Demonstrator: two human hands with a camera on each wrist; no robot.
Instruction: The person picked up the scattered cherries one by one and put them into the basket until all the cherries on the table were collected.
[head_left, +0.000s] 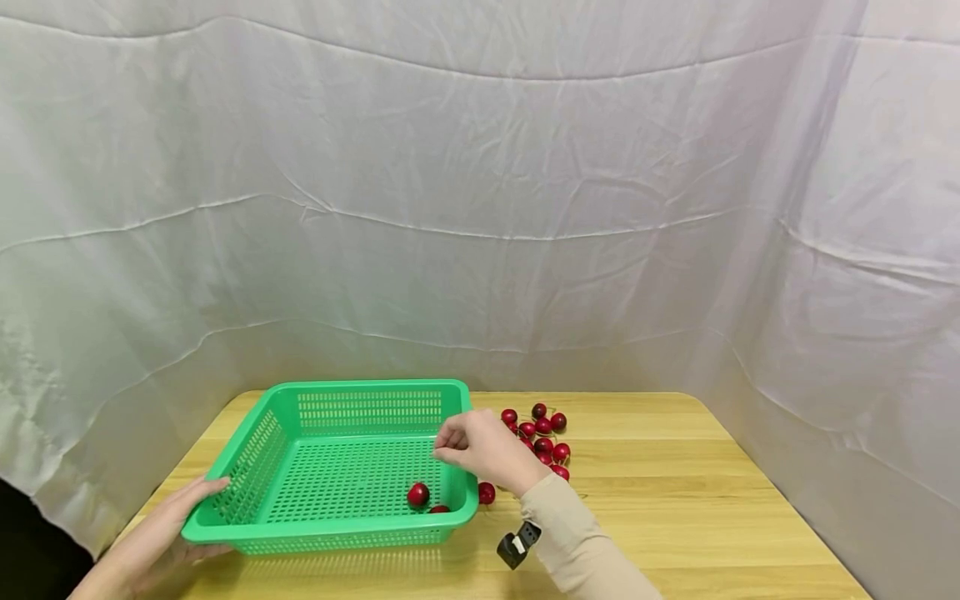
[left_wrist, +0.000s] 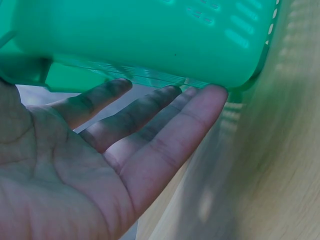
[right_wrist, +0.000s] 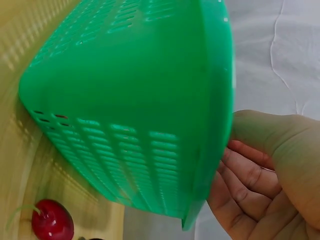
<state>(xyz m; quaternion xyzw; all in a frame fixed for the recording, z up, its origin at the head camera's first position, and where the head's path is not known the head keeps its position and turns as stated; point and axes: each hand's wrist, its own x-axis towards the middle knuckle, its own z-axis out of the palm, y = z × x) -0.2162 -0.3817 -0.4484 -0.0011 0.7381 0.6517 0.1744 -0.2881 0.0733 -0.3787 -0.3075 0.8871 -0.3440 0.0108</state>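
Note:
A green plastic basket with slotted walls stands on the left half of the table. At its left front corner, my left hand grips it, thumb on the rim and the other fingers against the outer wall. In the left wrist view those fingers reach along the outside. My right hand is over the basket's right rim, fingers curled toward the thumb. No held thing shows; the wall hides its fingertips in the right wrist view. Two red cherries lie inside, one whole in view, the other partly behind the front rim.
Several cherries with stems lie in a loose group right of the basket, partly behind my right hand. A single cherry lies close to the basket's right wall. A pale cloth curtain encloses the wooden table at the back and sides.

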